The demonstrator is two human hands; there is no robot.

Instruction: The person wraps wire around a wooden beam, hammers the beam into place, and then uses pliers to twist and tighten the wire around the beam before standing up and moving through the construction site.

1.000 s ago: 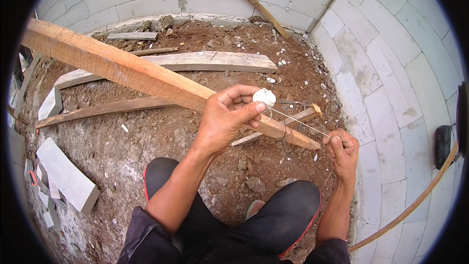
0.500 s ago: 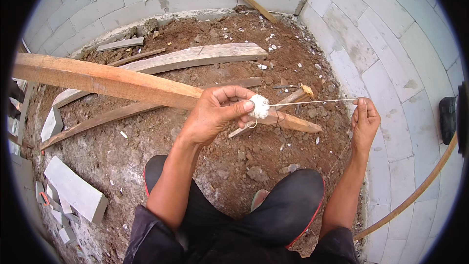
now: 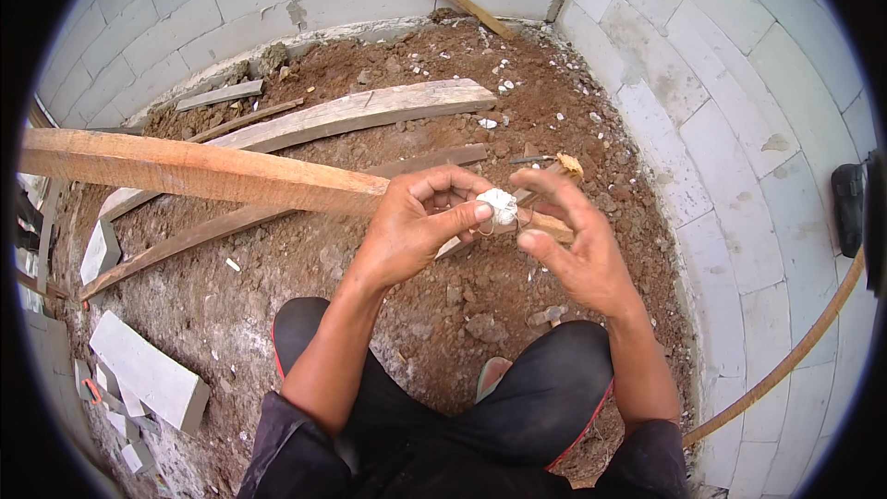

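Head view: the left hand (image 3: pixel 416 226) pinches a small white ball of string (image 3: pixel 502 206) between thumb and fingers, above the long wooden plank (image 3: pixel 203 171). The right hand (image 3: pixel 568 240) is just beside it, fingers loosely spread; any strand it holds is too thin to make out.

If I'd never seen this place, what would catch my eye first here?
Probably the small white ball of string at the middle of the picture, pinched in the left hand, with the right hand open beside it. Just behind the hands, a long wooden plank runs in from the left over red-brown dirt. White block walls enclose the dirt at the back and right.
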